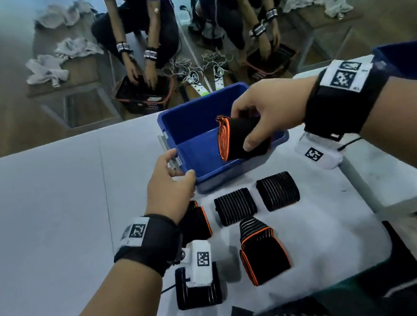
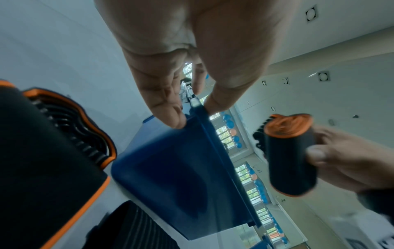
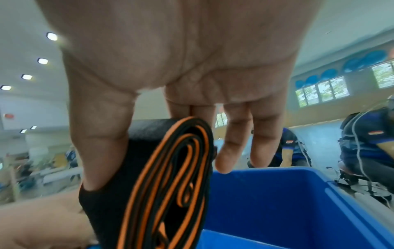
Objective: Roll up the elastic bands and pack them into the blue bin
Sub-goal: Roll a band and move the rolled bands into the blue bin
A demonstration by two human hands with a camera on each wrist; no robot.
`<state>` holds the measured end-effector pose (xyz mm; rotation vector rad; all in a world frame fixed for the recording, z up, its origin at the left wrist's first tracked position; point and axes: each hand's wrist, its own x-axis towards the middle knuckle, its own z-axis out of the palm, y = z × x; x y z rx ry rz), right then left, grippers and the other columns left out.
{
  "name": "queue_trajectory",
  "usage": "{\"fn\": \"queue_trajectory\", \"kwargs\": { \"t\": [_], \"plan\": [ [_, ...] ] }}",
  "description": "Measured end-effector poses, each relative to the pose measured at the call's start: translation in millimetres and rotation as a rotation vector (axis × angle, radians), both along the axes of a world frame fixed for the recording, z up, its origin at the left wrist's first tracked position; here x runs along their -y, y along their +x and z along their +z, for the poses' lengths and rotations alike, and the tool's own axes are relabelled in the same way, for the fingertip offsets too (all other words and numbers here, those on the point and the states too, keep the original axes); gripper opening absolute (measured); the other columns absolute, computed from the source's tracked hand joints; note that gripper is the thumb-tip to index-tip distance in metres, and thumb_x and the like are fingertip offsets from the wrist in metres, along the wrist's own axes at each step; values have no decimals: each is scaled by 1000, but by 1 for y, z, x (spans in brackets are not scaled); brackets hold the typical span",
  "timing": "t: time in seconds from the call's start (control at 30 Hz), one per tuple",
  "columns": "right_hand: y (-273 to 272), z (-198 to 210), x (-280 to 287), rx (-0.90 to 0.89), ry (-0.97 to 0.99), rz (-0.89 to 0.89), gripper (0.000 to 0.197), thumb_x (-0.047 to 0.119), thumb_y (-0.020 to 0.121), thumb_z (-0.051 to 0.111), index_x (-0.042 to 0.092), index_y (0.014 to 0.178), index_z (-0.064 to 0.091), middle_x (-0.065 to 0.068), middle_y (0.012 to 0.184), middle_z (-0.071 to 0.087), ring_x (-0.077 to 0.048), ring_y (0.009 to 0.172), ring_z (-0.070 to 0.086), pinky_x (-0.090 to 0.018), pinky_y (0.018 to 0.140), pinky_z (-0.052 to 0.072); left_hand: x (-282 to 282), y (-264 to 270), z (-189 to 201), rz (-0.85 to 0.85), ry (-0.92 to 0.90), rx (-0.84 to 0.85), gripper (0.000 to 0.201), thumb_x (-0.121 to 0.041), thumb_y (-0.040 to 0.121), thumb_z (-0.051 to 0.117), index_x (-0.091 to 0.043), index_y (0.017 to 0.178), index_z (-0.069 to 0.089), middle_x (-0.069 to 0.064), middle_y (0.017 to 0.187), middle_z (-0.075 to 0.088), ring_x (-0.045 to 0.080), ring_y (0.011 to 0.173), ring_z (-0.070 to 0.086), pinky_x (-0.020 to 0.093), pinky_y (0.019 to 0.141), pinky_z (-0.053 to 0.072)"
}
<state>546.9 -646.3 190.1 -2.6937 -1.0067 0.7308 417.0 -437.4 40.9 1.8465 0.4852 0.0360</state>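
Observation:
My right hand (image 1: 259, 118) grips a rolled black band with orange edges (image 1: 239, 135) (image 2: 290, 156) (image 3: 162, 182), held just above the blue bin (image 1: 187, 122) (image 3: 277, 193). Thumb and fingers curl round the roll, its spiral end facing left. My left hand (image 1: 171, 175) (image 2: 192, 104) pinches the bin's near left rim (image 2: 198, 109), thumb inside and fingers outside. Inside the bin I see only bare blue floor. Several unrolled bands lie on the white table (image 1: 44, 214) in front of the bin: two black ribbed ones (image 1: 235, 206) (image 1: 277, 191) and an orange-edged one (image 1: 263, 254).
Another orange-edged band (image 1: 196, 221) lies under my left wrist, and a black one (image 1: 197, 288) sits nearer me. Beyond the table's far edge, a mirror shows a crouching person (image 1: 145, 29) by a black basket (image 1: 142, 91), power strips and white cloths.

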Motion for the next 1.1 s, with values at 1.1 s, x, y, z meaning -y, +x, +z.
{"fn": "queue_trajectory", "kwargs": {
  "t": [1.1],
  "plan": [
    [63,-151,-153,-291,-654,326,40,25,72,88,10,105,72,-9,98,76,-26,86,75,-31,66,62,8,-10,-9,65,-164,33,57,-16,95,65,-38,145,48,-13,100,59,9,65,68,39,76,63]
  ]
}}
